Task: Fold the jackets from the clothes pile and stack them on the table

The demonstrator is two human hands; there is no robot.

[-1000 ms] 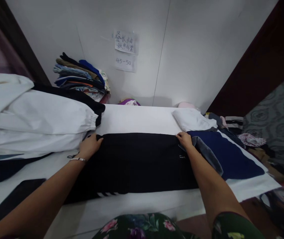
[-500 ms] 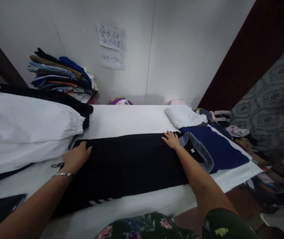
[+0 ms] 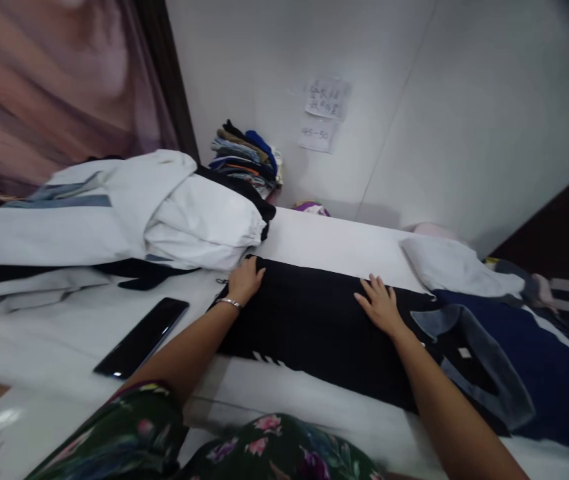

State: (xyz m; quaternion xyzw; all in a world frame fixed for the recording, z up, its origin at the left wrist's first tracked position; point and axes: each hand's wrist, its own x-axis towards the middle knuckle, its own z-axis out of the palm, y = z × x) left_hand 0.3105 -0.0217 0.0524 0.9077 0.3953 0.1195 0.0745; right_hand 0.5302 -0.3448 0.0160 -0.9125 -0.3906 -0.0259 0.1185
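Note:
A black jacket (image 3: 309,320) with a grey-blue collar (image 3: 509,393) and short white stripes lies folded lengthwise across the white table. At its left end, my left hand (image 3: 244,281) is closed on the hem, next to a small cord loop. My right hand (image 3: 380,307) rests on the upper part of the jacket, fingers spread and flat, holding nothing. Beneath and beyond the collar lies a navy garment (image 3: 549,353). Behind that, a folded white garment (image 3: 457,267) sits near the wall.
White and black garments (image 3: 89,233) are heaped on the left. A phone (image 3: 142,337) lies on the table (image 3: 334,240) by my left forearm. At the wall stands a stack of folded clothes (image 3: 244,160), with handwritten paper signs (image 3: 327,99) above. A pink curtain (image 3: 54,80) hangs at left.
The view has swung left, showing more of the white heap, the phone and the curtain. My right hand has moved off the collar end towards the jacket's middle. The left hand stays at the hem.

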